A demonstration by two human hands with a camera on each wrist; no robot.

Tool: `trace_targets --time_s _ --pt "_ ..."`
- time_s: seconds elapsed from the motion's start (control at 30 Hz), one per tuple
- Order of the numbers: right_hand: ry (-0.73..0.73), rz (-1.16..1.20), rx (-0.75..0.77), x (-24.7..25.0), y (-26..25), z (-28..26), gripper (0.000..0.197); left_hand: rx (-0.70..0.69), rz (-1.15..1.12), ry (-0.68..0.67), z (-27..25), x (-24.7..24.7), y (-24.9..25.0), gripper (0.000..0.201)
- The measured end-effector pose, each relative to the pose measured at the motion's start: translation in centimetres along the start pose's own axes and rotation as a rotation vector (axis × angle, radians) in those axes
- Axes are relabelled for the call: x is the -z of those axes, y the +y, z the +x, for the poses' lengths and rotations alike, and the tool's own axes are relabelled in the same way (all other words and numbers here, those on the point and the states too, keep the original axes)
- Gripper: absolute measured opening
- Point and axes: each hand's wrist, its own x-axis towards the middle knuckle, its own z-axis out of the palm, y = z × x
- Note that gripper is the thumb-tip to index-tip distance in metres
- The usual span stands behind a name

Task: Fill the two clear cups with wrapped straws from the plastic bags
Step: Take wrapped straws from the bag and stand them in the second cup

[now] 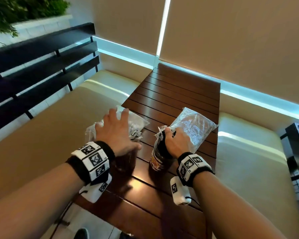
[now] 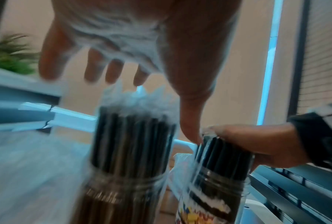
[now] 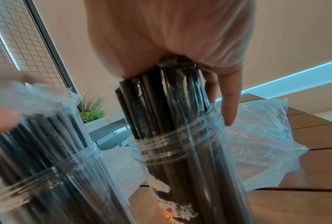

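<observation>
Pressing our right hand (image 1: 173, 141) down on the straws (image 3: 167, 97), palm on their tops and fingers curled round the bundle, we seat them in the right cup (image 3: 182, 153). Our left hand (image 1: 116, 130) hovers spread and empty above the full left cup (image 2: 122, 186). Both bags (image 1: 195, 126) lie slack on the table (image 1: 179, 94), apparently emptied.

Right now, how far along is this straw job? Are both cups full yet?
Nearly done, it seems. Both clear cups, the left cup and the right cup, are already packed with dark wrapped straws. The right hand grips the right cup's straw tops; the left hand hovers open. The right bag looks flat; the other's contents are unclear.
</observation>
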Motion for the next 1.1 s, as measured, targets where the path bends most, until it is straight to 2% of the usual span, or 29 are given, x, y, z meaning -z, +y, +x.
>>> trace_targets --time_s 0.07,0.1,0.23,0.4,0.47,0.53,0.6,0.63,0.7,0.77,0.8,0.87,0.93,1.03,1.1 --pt "-0.022 0.014 -0.022 -0.1 -0.6 -0.3 0.067 0.071 -0.047 -0.203 0.6 -1.4 -1.2 0.116" --pt "-0.057 0.014 -0.024 -0.2 -0.9 -0.3 0.073 0.071 -0.080 -0.231 0.7 -2.1 -1.2 0.111" --pt "-0.218 0.012 -0.047 -0.1 -1.4 0.4 0.090 0.034 -0.202 -0.146 1.4 -3.6 0.4 0.088" --pt "-0.184 0.081 -0.062 0.1 -1.1 0.9 0.098 0.023 -0.226 -0.137 3.3 -4.0 2.3 0.084" --pt "-0.081 0.191 -0.075 0.9 -0.4 1.2 0.086 0.016 -0.215 -0.136 3.8 -3.9 2.6 0.088" --pt "0.143 0.344 -0.128 1.8 1.2 2.1 0.051 0.002 -0.203 -0.137 4.0 -3.9 2.6 0.099" --pt "0.296 0.282 -0.147 2.3 3.5 2.9 0.016 -0.006 -0.215 -0.132 4.1 -4.0 2.4 0.114" --pt "0.268 0.172 -0.123 2.1 4.7 3.2 0.005 -0.012 -0.226 -0.127 4.1 -4.0 2.3 0.121" --pt "0.032 -0.108 -0.007 1.4 6.4 3.2 0.013 -0.029 -0.243 -0.117 4.0 -4.0 2.2 0.129" --pt "-0.210 -0.391 0.112 0.5 7.2 3.0 0.037 -0.042 -0.254 -0.115 4.1 -4.0 2.1 0.131" --pt "-0.271 -0.479 0.141 0.0 7.6 3.0 0.049 -0.043 -0.259 -0.117 4.2 -4.1 2.0 0.131" --pt "-0.342 -0.522 0.110 -1.1 8.4 3.1 0.052 -0.048 -0.275 -0.114 4.2 -4.2 1.9 0.129" --pt "-0.343 -0.525 0.063 -2.1 9.0 3.1 0.049 -0.047 -0.286 -0.112 4.1 -4.2 2.0 0.127" --pt "-0.125 -0.446 0.013 -1.9 10.1 2.8 0.043 -0.039 -0.220 -0.083 3.5 -3.5 2.4 0.126" --pt "-0.020 -0.369 -0.030 -0.8 10.7 2.4 0.033 -0.095 -0.147 0.044 3.0 -2.7 3.2 0.120"
